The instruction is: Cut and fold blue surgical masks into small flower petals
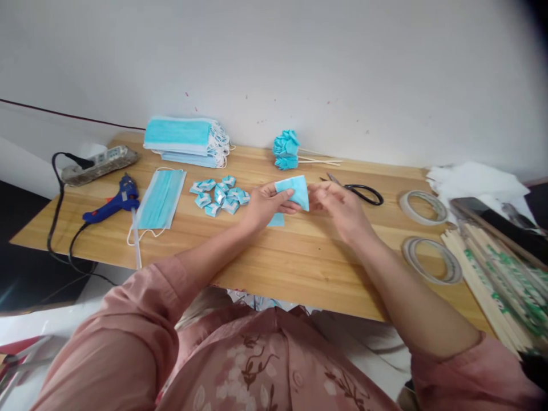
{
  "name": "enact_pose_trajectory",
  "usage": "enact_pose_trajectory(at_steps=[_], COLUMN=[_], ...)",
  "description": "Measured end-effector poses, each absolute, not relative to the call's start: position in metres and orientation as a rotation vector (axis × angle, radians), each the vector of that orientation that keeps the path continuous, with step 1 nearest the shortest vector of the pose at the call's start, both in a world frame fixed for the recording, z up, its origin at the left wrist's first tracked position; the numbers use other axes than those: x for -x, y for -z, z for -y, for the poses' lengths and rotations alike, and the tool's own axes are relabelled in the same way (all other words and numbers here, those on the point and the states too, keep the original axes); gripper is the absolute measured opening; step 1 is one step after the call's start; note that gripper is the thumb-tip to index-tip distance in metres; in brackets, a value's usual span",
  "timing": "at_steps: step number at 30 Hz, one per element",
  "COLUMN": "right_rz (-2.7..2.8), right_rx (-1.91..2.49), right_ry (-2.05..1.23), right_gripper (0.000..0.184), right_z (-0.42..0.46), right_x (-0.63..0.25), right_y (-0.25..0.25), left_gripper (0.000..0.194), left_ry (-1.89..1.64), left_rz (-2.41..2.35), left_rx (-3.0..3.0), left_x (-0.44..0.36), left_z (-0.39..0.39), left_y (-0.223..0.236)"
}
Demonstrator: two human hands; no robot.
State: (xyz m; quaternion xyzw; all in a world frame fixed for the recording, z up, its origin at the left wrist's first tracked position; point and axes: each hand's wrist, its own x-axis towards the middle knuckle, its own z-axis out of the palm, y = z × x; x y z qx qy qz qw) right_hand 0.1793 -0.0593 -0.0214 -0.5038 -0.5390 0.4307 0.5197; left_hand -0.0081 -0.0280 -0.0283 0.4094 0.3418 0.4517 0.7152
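My left hand (268, 204) is closed on a piece of light blue mask fabric (299, 191), thumb on top and fingers beneath. Just right of that piece is my right hand (338, 205), its fingers loosely bent, slightly blurred and apart, with nothing visible in them. Another small blue fabric piece (277, 220) lies on the table below my left hand. To the left sits a cluster of several small folded blue pieces (220, 195). Behind my hands lie blue fabric flowers (286, 149) on thin sticks, and black-handled scissors (363, 194) rest beyond my right hand.
On the wooden table (274, 268) are a stack of masks (180, 137), a single mask (159, 200), a blue glue gun (115, 201) and a power strip (100, 164). Tape rolls (432, 260), bundled sticks (492, 279) and a dark phone-like object (499, 222) lie right.
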Motion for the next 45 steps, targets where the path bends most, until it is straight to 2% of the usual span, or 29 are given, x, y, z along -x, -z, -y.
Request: enact_pose_trajectory(at_steps=[5, 16, 20, 25, 32, 42, 45], right_rz=[1.523, 1.506, 1.44, 1.42, 1.549, 1.459, 1.436], right_rx=[1.34, 1.371, 1.347, 1.262, 1.328, 1.24, 1.199], right_ry=[-0.913, -0.838, -0.872, -0.951, -0.842, -0.926, -0.946], right_gripper=[0.024, 0.018, 0.02, 0.032, 0.033, 0.026, 0.032], right_z=[0.061, 0.058, 0.055, 0.053, 0.056, 0.052, 0.052], right_x=[-0.177, -0.18, -0.182, -0.185, -0.182, -0.185, -0.182], right_y=[0.032, 0.025, 0.03, 0.037, 0.034, 0.036, 0.037], left_gripper=[0.017, 0.018, 0.013, 0.012, 0.035, 0.024, 0.028], left_ry=[-0.993, -1.047, -1.069, -1.02, -0.904, -0.937, -0.928], left_rz=[-0.802, -0.828, -0.846, -0.836, -0.815, -0.817, -0.8], left_rx=[-0.925, -0.914, -0.885, -0.936, -1.118, -1.12, -1.166], left_x=[0.007, 0.01, 0.01, 0.007, 0.001, 0.003, 0.003], left_z=[0.032, 0.025, 0.022, 0.025, 0.031, 0.027, 0.03], left_y=[0.022, 0.02, 0.018, 0.018, 0.025, 0.027, 0.027])
